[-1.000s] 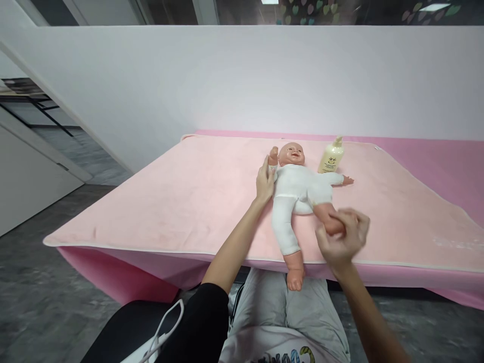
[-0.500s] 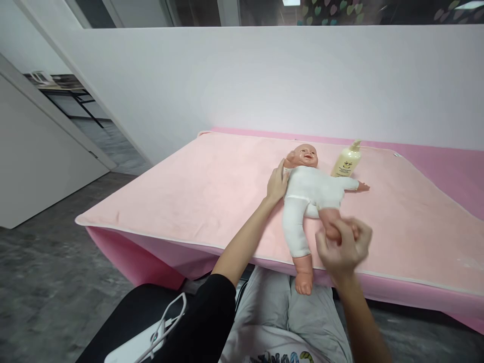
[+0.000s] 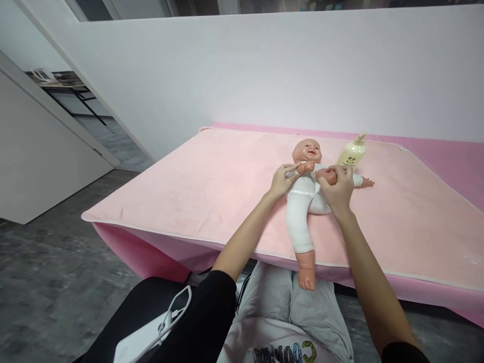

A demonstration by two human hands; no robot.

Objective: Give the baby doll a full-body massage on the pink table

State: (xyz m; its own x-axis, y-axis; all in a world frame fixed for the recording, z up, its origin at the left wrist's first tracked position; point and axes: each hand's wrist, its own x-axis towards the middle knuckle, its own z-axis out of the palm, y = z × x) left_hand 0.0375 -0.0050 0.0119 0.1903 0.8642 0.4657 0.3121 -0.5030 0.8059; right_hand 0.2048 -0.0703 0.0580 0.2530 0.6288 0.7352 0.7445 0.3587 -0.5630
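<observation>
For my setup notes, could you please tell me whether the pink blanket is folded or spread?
Spread: the pink blanket lies flat beneath the doll.

On the table lies a pink blanket, bearing a doll, one foot past the near edge, and a bottle.

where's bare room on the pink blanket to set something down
Bare blanket lies left of the left forearm and right of the right forearm. Crowded: around the doll, where the left hand, right hand and bottle sit close.
</observation>
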